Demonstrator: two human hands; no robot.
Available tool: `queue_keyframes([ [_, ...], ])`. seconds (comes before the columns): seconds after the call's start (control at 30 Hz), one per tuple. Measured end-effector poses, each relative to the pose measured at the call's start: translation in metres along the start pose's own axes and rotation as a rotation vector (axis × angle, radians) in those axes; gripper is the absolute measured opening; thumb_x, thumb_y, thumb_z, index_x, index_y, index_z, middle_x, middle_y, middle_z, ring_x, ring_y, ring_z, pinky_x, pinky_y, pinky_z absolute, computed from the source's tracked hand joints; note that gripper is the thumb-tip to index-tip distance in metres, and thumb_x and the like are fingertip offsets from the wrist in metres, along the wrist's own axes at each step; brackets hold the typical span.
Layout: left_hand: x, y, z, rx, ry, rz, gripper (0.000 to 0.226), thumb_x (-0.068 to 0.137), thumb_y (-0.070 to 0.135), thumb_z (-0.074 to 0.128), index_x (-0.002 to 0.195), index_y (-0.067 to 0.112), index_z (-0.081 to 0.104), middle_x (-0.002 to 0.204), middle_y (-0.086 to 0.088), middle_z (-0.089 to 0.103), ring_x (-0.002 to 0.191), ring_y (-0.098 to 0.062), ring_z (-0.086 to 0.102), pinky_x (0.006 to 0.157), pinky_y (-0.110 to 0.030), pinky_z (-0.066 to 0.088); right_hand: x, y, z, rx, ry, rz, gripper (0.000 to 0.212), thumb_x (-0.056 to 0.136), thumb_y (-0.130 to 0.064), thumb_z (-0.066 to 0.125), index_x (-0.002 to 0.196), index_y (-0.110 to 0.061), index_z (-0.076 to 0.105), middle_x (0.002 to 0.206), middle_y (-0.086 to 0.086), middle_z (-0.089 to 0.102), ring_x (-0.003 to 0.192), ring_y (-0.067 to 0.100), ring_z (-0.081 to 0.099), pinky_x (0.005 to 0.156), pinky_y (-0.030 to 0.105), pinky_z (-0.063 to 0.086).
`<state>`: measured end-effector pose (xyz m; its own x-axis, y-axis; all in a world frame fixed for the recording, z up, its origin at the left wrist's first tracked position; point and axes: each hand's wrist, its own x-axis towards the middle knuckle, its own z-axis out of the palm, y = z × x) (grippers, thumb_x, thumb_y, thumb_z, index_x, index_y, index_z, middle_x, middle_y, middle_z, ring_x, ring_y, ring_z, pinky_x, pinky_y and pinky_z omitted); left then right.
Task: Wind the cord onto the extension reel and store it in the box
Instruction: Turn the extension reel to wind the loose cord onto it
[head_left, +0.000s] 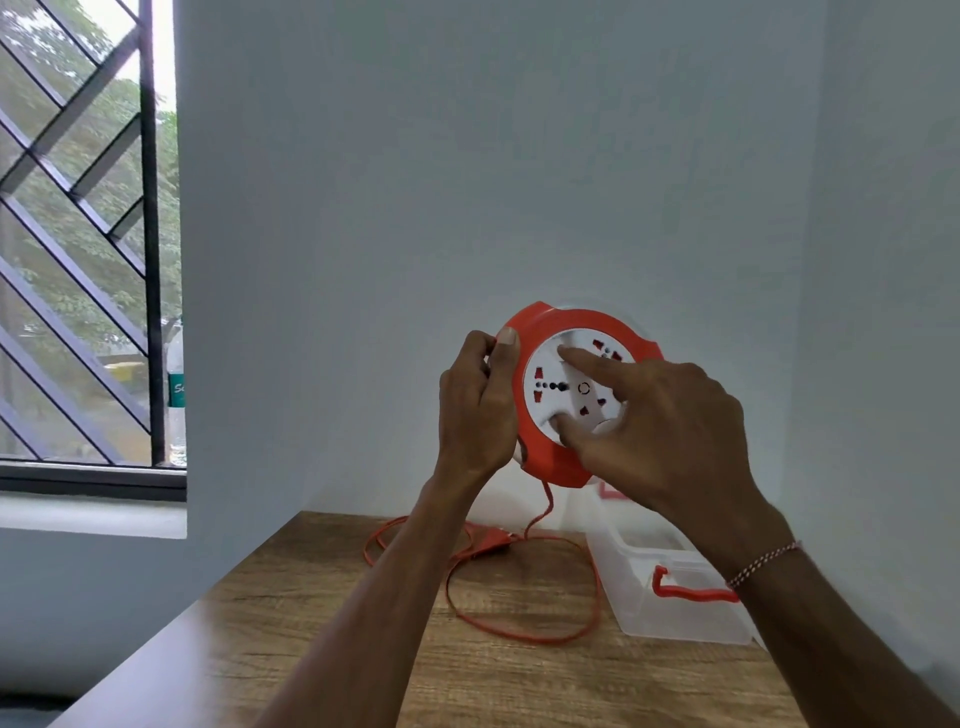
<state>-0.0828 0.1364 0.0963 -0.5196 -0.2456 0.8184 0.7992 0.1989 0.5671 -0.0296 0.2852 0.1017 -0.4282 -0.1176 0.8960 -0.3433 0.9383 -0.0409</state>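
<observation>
wooden table (311, 639) against grey wall, barred window (78, 234) at left. left hand (475, 405) grips orange reel (566, 395) rim, held up; right hand (670, 431), forefinger and thumb extended, presses its white face. cord (524, 631) loose beside clear box (670, 603).

Both bare forearms reach up and forward from the bottom edge, lifted well above the table level, the hands close together at mid-frame. The left hand (475, 400) shows its back to the camera, wrist straight, fingers curled in and thumb upright – a closed grip on the rim of what it holds. The right hand (660, 421) comes in from the right with a thin braided thread round its wrist, index finger and thumb stretched out and pressing forward – the other fingers loosely bent behind them
</observation>
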Motion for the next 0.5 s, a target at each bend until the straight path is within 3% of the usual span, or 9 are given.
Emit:
queue_keyframes([
  [0.1,-0.0004,0.0021,-0.0001,0.006,0.006,-0.002,0.036,0.101,0.038,0.042,0.096,0.006,0.057,0.08,-0.011,0.067,0.07,-0.027,0.067,0.065,-0.049,0.059,0.0027,-0.0038,-0.0006,0.074,0.031,0.07,0.072,0.072,-0.077,0.048,0.127,-0.032,0.057,0.105,-0.001,0.072,0.084,0.021,0.07,0.076,0.036,0.058],
  [0.37,-0.0019,0.0038,0.0003,0.019,0.005,-0.01,0.032,0.1,0.039,0.041,0.094,0.012,0.057,0.08,-0.009,0.067,0.071,-0.029,0.066,0.068,-0.051,0.059,0.0019,-0.0066,-0.0002,0.112,0.066,0.066,0.072,0.074,-0.073,0.049,0.124,-0.023,0.061,0.105,0.004,0.072,0.08,0.024,0.071,0.076,0.036,0.058],
  [0.5,-0.0004,0.0044,-0.0015,0.006,0.006,-0.019,0.027,0.1,0.039,0.04,0.091,0.019,0.056,0.082,-0.008,0.067,0.072,-0.028,0.066,0.067,-0.049,0.06,0.004,-0.0017,-0.0022,0.057,0.091,-0.027,0.058,0.08,-0.063,0.053,0.117,-0.02,0.066,0.09,0.005,0.075,0.07,0.023,0.07,0.071,0.033,0.055],
])
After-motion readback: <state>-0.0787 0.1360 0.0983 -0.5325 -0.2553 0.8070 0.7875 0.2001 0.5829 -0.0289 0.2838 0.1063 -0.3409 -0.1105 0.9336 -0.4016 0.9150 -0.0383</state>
